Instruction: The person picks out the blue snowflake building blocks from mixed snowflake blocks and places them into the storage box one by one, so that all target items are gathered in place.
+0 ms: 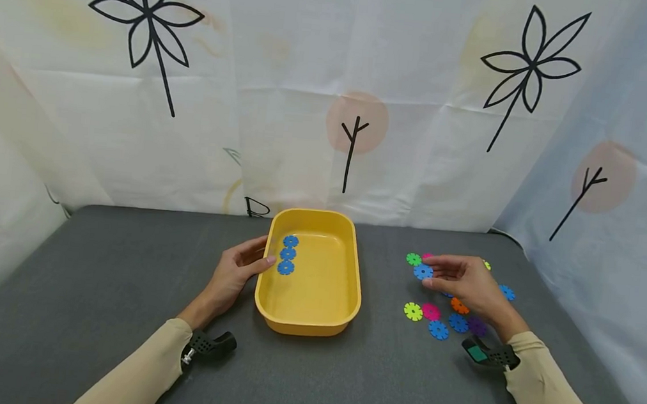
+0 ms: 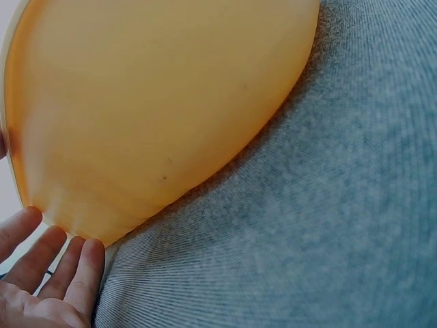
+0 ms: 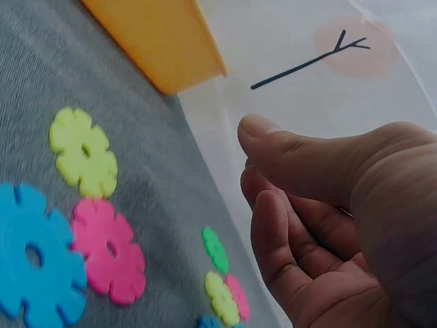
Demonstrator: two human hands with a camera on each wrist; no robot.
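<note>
A yellow plastic tray [image 1: 321, 292] stands on the grey table, three blue notched discs [image 1: 287, 253] lined up inside along its left side. My left hand [image 1: 243, 265] grips the tray's left wall, thumb over the rim and fingers against the outside; the left wrist view shows its fingertips [image 2: 89, 256] at the wall. To the right, my right hand [image 1: 463, 281] pinches a blue notched disc [image 1: 423, 272] between thumb and fingertips, as the head view shows. That disc cannot be made out in the right wrist view, where thumb [image 3: 273, 140] and fingers are curled towards each other.
Loose notched discs lie scattered around and under my right hand: green [image 1: 413, 259], yellow [image 1: 413, 311], pink [image 1: 431, 311], orange [image 1: 460, 306], purple [image 1: 477, 326] and several blue [image 1: 438, 330]. White printed cloth [image 1: 293, 154] hangs behind the table and at both sides.
</note>
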